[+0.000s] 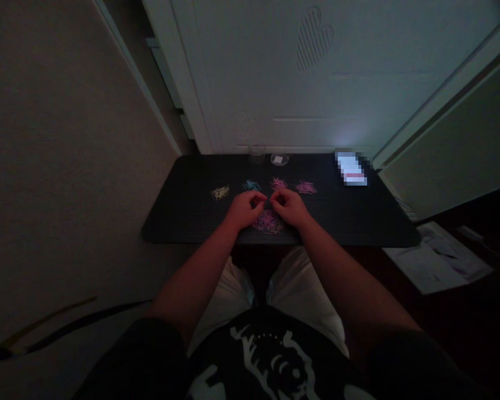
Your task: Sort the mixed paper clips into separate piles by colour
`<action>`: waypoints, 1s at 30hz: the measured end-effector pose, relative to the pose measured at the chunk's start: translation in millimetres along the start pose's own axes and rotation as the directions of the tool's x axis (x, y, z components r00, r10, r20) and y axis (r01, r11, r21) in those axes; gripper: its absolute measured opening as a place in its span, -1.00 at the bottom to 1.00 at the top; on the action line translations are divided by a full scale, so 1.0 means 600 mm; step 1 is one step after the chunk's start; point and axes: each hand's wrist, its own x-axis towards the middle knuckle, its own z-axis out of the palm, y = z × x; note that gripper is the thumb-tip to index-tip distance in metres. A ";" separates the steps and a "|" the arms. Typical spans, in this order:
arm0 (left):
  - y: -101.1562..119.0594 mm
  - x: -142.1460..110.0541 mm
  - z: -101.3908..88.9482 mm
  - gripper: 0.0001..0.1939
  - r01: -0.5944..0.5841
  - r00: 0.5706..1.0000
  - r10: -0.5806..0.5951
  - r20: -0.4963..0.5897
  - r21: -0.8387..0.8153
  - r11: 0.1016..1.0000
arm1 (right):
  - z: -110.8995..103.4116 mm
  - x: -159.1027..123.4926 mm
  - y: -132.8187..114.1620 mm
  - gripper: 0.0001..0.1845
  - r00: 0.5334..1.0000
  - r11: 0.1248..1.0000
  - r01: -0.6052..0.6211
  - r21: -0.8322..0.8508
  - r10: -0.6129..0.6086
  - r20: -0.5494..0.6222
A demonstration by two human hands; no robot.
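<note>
Over the middle of a dark tabletop, my left hand (246,208) and my right hand (290,205) are close together, thumb and fingers of each pinched. Between the fingertips runs a thin bluish strand (269,200), too small to make out well, perhaps a small elastic band. Below and between the hands is a mixed pile (268,221) of thin pink, purple and pale strands. Beyond them lie smaller sorted piles: a cream one (220,193), a teal one (251,185), a pink one (279,183) and a purplish-pink one (305,187).
At the back edge of the black table (183,211) stand a clear round container (257,154) and a clear lid (279,160) with a white label. A lit phone-like screen (351,168), pixelated, is at the back right. A white panel (270,83) rises behind; papers (441,258) lie lower right.
</note>
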 end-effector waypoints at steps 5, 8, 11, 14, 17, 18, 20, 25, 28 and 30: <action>0.001 0.000 -0.001 -0.81 -0.002 1.000 0.002 0.007 0.012 1.000 | 0.000 0.000 0.000 -0.95 1.000 1.000 -0.011 0.008 0.011 0.008; 0.001 0.000 0.000 -0.81 0.008 1.000 -0.008 0.006 0.006 1.000 | 0.001 0.000 0.000 -0.94 1.000 1.000 -0.014 0.017 0.014 0.013; 0.002 0.000 0.000 -0.81 0.011 1.000 -0.011 0.005 0.008 1.000 | 0.002 0.000 0.000 -0.94 1.000 1.000 -0.008 0.020 0.008 0.009; 0.003 0.000 -0.001 -0.81 0.006 1.000 -0.006 0.009 0.022 1.000 | 0.002 0.000 0.000 -0.95 1.000 1.000 0.000 0.018 0.000 0.008; 0.005 0.000 -0.002 -0.81 0.000 1.000 0.000 0.013 0.026 1.000 | 0.001 0.000 -0.001 -0.95 1.000 1.000 0.003 0.025 -0.003 0.007; 0.006 0.000 -0.002 -0.81 -0.004 1.000 0.004 0.014 0.023 1.000 | 0.001 0.000 -0.002 -0.95 1.000 1.000 0.005 0.025 -0.005 0.007; 0.006 0.000 -0.003 -0.82 -0.009 1.000 0.009 0.017 0.017 1.000 | 0.000 -0.001 -0.004 -0.96 1.000 1.000 0.008 0.018 -0.009 0.005; 0.003 -0.001 -0.001 -0.82 -0.011 1.000 0.011 0.022 0.017 1.000 | 0.001 -0.001 -0.003 -0.95 1.000 1.000 -0.004 0.002 0.004 -0.003; 0.000 -0.001 0.000 -0.81 -0.026 0.999 0.025 0.026 0.011 1.000 | 0.001 0.000 -0.001 -0.95 1.000 1.000 -0.004 0.009 0.004 0.002; -0.002 -0.001 0.000 -0.81 -0.025 0.999 0.025 0.035 0.008 1.000 | 0.001 0.000 -0.001 -0.94 1.000 1.000 -0.004 0.017 0.004 0.011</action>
